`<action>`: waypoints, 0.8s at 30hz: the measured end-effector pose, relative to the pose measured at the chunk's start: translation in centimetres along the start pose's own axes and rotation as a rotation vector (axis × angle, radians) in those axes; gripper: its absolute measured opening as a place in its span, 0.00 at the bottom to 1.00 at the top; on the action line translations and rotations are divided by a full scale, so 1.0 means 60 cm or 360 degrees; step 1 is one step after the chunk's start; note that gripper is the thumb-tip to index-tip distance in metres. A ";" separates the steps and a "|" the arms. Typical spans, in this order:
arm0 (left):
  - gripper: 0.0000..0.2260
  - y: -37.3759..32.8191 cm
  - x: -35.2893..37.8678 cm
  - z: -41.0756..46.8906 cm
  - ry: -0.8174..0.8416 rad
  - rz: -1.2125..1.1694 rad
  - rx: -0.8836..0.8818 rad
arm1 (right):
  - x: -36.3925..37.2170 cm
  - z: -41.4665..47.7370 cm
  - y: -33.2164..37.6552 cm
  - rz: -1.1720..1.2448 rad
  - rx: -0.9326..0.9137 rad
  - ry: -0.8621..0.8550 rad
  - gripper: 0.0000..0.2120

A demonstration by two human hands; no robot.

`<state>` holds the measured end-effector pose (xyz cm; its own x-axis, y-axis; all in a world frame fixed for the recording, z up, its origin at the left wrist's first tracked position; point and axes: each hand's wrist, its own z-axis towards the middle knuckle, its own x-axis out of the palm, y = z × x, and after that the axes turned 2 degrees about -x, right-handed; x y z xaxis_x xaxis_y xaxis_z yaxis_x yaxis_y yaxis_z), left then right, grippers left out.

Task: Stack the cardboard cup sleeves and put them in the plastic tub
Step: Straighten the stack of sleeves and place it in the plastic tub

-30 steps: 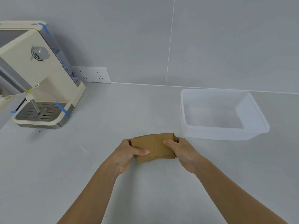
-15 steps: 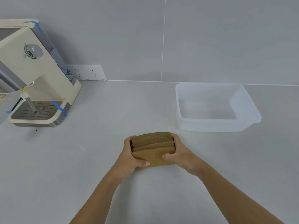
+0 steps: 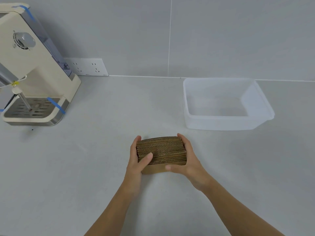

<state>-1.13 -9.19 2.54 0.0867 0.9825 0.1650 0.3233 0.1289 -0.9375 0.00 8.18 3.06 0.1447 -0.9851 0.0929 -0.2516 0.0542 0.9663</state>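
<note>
A stack of brown cardboard cup sleeves (image 3: 163, 151) stands on edge on the grey counter, its corrugated edges facing up at me. My left hand (image 3: 136, 159) clasps its left end, thumb across the top edges. My right hand (image 3: 189, 160) clasps the right end, thumb along the near face. The translucent plastic tub (image 3: 221, 124) sits to the back right, a hand's width from the stack, with nothing visible inside.
A cream coffee machine (image 3: 32, 72) with blue tape strips stands at the back left. A white socket panel (image 3: 87, 66) is on the grey tiled wall behind. The counter (image 3: 102, 150) runs wide around the stack.
The stack has been tipped from lying flat to standing on edge, so its corrugated edges now face up. Both hands shifted their grip to the ends. The view moved closer.
</note>
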 end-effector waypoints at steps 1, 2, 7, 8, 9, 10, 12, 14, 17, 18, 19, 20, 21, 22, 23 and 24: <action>0.33 -0.001 0.008 -0.002 -0.0088 -0.0006 0.0011 | 0.004 -0.001 -0.001 0.0086 -0.0007 -0.0038 0.41; 0.26 -0.002 0.017 -0.002 -0.0196 -0.0004 0.0027 | 0.010 -0.001 -0.003 0.0163 -0.0014 -0.0114 0.36; 0.09 -0.004 0.044 0.004 -0.0578 -0.0055 0.0107 | 0.042 0.012 -0.006 0.0274 -0.0073 -0.0733 0.08; 0.09 -0.005 0.044 0.005 -0.0568 -0.0077 0.0105 | 0.044 0.014 -0.006 0.0302 -0.0078 -0.0766 0.07; 0.09 -0.006 0.042 0.006 -0.0543 -0.0090 0.0095 | 0.046 0.016 -0.005 0.0326 -0.0083 -0.0781 0.08; 0.10 -0.007 0.040 0.006 -0.0507 -0.0096 0.0082 | 0.046 0.016 -0.004 0.0340 -0.0082 -0.0786 0.08; 0.13 -0.011 0.036 0.007 -0.0435 -0.0092 0.0048 | 0.046 0.015 -0.003 0.0349 -0.0071 -0.0768 0.09; 0.13 -0.013 0.033 0.006 -0.0377 -0.0056 0.0012 | 0.049 0.014 -0.001 0.0367 -0.0071 -0.0744 0.09; 0.10 -0.020 0.033 0.000 -0.0329 0.0009 0.0007 | 0.050 0.013 0.001 0.0393 -0.0086 -0.0761 0.07; 0.09 -0.022 0.034 0.000 -0.0326 0.0034 0.0044 | 0.049 0.013 0.003 0.0401 -0.0095 -0.0773 0.07; 0.08 -0.025 0.034 0.000 -0.0324 0.0050 0.0086 | 0.048 0.014 0.005 0.0405 -0.0105 -0.0779 0.06; 0.07 -0.025 0.034 0.000 -0.0322 0.0060 0.0116 | 0.047 0.013 0.005 0.0399 -0.0110 -0.0778 0.05; 0.06 -0.023 0.033 0.001 -0.0324 0.0065 0.0124 | 0.047 0.014 0.004 0.0382 -0.0110 -0.0774 0.04; 0.06 -0.019 0.032 0.001 -0.0324 0.0063 0.0110 | 0.047 0.014 0.001 0.0358 -0.0104 -0.0773 0.04; 0.06 -0.016 0.032 0.001 -0.0335 0.0053 0.0085 | 0.048 0.014 -0.002 0.0332 -0.0095 -0.0778 0.03; 0.06 -0.014 0.032 0.000 -0.0348 0.0042 0.0061 | 0.050 0.016 -0.004 0.0310 -0.0087 -0.0787 0.04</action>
<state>-1.26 -7.39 3.63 -0.1134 0.9908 0.0740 0.2873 0.1040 -0.9522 -0.41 5.05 2.88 -0.3711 -0.9146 0.1604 -0.1765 0.2391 0.9548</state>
